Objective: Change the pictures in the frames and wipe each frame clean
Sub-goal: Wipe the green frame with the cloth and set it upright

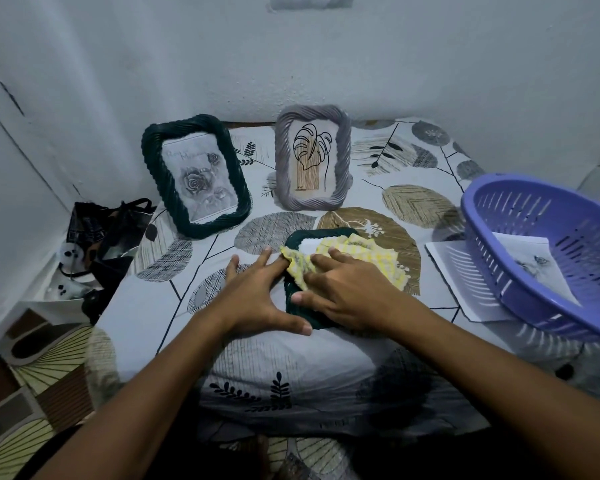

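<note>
Head view: flat frame [293,303] (mostly under cloth [347,252]).

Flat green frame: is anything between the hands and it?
Only the yellow cloth, which the right hand presses onto the frame for wiping. The left hand rests at the frame's left edge with nothing between them.

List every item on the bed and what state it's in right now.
Green frame: standing, rose picture inside.
Grey frame: standing, leaf picture inside.
Dark frame: lying flat, under cloth.
Yellow cloth: crumpled, pressed by right hand.
Left hand: steadying frame.
Basket: tilted, holding paper.
</note>
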Demonstrator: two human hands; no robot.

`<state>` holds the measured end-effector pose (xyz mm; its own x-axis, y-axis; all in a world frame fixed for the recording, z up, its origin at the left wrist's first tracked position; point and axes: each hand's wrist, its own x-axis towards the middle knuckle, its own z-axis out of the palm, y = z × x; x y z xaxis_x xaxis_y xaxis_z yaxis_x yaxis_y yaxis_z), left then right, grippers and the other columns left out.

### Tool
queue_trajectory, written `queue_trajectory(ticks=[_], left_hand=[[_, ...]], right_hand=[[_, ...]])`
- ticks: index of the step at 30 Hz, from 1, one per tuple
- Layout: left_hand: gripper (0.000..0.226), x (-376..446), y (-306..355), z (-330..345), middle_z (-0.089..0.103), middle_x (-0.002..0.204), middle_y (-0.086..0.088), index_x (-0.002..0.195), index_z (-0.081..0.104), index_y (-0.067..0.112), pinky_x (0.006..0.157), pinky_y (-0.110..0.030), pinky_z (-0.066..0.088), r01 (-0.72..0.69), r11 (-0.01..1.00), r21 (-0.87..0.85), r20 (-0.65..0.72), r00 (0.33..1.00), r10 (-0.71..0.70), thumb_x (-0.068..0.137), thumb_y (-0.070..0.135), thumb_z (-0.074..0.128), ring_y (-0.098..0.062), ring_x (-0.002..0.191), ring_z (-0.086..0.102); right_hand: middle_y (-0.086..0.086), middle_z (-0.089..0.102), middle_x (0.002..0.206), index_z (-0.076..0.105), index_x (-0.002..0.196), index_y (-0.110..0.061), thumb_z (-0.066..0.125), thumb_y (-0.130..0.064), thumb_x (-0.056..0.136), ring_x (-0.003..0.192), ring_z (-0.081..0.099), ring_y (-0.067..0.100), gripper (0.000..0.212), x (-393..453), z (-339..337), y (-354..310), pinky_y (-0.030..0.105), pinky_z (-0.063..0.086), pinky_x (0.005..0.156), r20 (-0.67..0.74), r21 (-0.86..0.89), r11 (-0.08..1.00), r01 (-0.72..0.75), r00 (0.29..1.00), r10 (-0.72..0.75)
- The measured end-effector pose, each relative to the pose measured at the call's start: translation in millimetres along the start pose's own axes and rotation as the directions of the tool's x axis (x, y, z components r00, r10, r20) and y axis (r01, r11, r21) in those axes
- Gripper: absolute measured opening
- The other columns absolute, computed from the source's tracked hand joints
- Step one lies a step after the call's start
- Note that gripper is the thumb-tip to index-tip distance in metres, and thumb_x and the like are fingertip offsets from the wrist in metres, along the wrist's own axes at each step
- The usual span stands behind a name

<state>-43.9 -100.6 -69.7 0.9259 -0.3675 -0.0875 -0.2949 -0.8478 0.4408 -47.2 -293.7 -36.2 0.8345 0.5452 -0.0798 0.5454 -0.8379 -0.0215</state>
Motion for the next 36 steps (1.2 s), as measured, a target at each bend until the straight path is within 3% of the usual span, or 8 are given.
queue_trajectory(ticks=[3,8,12,15,17,24,30,36], left_hand=[[0.133,1,-2,2,0.012,0.161,0.005,0.152,0.018,0.032,0.115,-0.053,-0.015,-0.009,1.000,0.009,0.000,1.000,0.009,0.040,0.095,0.052,-0.003,0.146,-0.007],[0.121,0,-2,2,0.018,0.159,0.011,0.147,0.026,0.039,0.115,-0.054,-0.014,-0.024,1.000,-0.017,-0.011,1.000,0.023,0.043,0.092,0.057,-0.002,0.146,-0.005],[0.127,0,-2,2,0.010,0.160,0.016,0.150,0.018,0.041,0.115,-0.053,-0.014,-0.012,1.000,-0.017,-0.005,1.000,0.012,0.041,0.093,0.056,-0.001,0.146,-0.006],[0.133,-1,-2,2,0.008,0.159,0.016,0.151,0.010,0.040,0.116,-0.052,-0.015,0.011,0.999,-0.030,0.004,1.000,-0.011,0.038,0.094,0.055,-0.001,0.145,-0.008],[0.134,-2,-1,1,0.007,0.159,0.016,0.151,0.010,0.041,0.115,-0.052,-0.016,0.013,0.999,-0.043,0.012,1.000,-0.013,0.036,0.096,0.054,-0.002,0.146,-0.009],[0.133,-2,0,0,0.006,0.159,0.017,0.151,0.010,0.041,0.115,-0.050,-0.019,0.013,0.999,-0.044,0.019,1.000,-0.012,0.037,0.093,0.055,-0.001,0.145,-0.011],[0.131,-2,0,0,0.007,0.160,0.013,0.151,0.010,0.040,0.115,-0.050,-0.018,0.002,0.999,-0.050,0.014,1.000,-0.001,0.039,0.092,0.056,-0.002,0.145,-0.011],[0.120,0,-2,2,0.014,0.160,0.010,0.145,0.029,0.038,0.115,-0.054,-0.015,-0.018,0.999,-0.035,-0.008,1.000,0.018,0.041,0.092,0.057,-0.002,0.146,-0.009]], right_hand=[[0.009,0.046,0.140,0.054,0.128,-0.019,0.007,-0.074,0.084,0.136,0.035,0.035,0.085,2,3,0,0.042,0.039,0.104,-0.013,-0.016,1.000,-0.027,1.000,0.027],[0.014,0.049,0.135,0.059,0.120,-0.013,-0.004,-0.078,0.078,0.133,0.037,0.039,0.099,-4,4,-2,0.046,0.035,0.107,0.001,0.020,1.000,0.020,1.000,-0.020],[0.009,0.044,0.146,0.058,0.128,-0.021,0.000,-0.071,0.081,0.140,0.032,0.033,0.090,-28,2,4,0.040,0.035,0.107,0.031,0.021,0.997,0.068,0.997,-0.069],[0.011,0.056,0.135,0.064,0.121,-0.019,-0.005,-0.072,0.086,0.129,0.047,0.037,0.094,-37,1,14,0.045,0.047,0.099,0.032,-0.003,1.000,-0.026,0.999,0.026],[0.006,0.045,0.145,0.055,0.130,-0.022,-0.017,-0.076,0.077,0.136,0.039,0.033,0.105,-37,2,27,0.043,0.044,0.100,-0.011,-0.061,0.993,-0.097,0.995,0.097],[0.010,0.029,0.151,0.046,0.134,-0.017,0.021,-0.065,0.092,0.141,0.024,0.034,0.068,2,1,52,0.050,0.043,0.096,0.031,-0.047,0.980,-0.195,0.980,0.197],[0.011,0.025,0.157,0.043,0.142,-0.022,0.014,-0.063,0.094,0.145,0.013,0.037,0.069,16,5,37,0.043,0.017,0.117,0.008,0.047,0.998,-0.037,0.999,0.037],[0.005,0.026,0.157,0.050,0.137,-0.026,0.027,-0.053,0.098,0.147,0.012,0.027,0.053,-7,14,20,0.037,0.014,0.118,-0.031,0.166,0.977,0.133,0.991,-0.129]])
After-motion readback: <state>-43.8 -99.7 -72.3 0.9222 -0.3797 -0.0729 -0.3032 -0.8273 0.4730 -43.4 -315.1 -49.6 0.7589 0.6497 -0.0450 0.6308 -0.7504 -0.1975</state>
